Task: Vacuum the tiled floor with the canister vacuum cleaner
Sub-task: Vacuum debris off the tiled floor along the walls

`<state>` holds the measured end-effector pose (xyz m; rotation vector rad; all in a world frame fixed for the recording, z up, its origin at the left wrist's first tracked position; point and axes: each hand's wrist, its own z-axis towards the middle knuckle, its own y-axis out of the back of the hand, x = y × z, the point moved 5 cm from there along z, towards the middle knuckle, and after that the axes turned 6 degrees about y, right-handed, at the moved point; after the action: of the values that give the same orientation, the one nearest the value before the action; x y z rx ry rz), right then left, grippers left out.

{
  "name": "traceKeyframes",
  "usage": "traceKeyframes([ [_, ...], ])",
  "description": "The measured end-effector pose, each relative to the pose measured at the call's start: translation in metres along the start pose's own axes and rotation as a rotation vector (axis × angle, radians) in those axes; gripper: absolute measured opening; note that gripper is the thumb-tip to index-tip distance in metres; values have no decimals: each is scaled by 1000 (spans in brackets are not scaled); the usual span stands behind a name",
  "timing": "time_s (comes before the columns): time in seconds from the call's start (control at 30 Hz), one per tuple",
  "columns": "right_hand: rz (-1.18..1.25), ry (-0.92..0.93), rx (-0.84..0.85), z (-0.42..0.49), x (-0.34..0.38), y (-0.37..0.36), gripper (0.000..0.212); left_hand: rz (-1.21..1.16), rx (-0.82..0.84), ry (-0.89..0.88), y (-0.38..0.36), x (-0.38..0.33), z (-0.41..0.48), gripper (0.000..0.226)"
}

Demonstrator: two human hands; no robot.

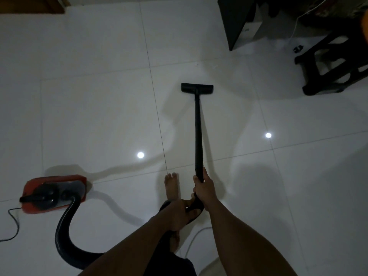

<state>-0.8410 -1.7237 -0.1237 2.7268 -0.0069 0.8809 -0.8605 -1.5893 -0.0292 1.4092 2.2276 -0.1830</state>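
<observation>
The right hand [204, 189] is wrapped round the lower end of the black wand [199, 132], with its fingers curled firmly on it. Just behind it and to its left, the left hand [178, 215] grips the curved handle [195, 205], where the wand bends back toward the body. Ahead of the right hand the wand runs straight out to the floor head [197, 88], which lies flat on the white tiled floor [99, 106]. Just left of the hands, a bare foot [172, 186] stands on the tiles. Farther left — well apart from both hands — sits the red canister [55, 193]. Its black hose [60, 230] loops back under the left forearm, and a thin power cord [17, 226] trails off beyond it. Far ahead and to the right stands a dark stool [318, 91].
</observation>
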Motion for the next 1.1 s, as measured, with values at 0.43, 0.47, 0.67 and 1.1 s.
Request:
traceKeyframes([
  [0.43, -21, 24, 61, 132, 175, -19, 68, -35, -9, 81, 178, -73, 79, 64],
  [0.47, -9, 28, 70, 141, 191, -21, 67, -76, -11, 61, 195, -82, 80, 54],
  [0.67, -112, 97, 93, 193, 276, -34, 64, -177, -15, 4, 281, -116, 99, 44],
  [1.1, -170, 148, 67, 352, 432, -59, 64, -168, 11, 65, 467, -195, 206, 46],
])
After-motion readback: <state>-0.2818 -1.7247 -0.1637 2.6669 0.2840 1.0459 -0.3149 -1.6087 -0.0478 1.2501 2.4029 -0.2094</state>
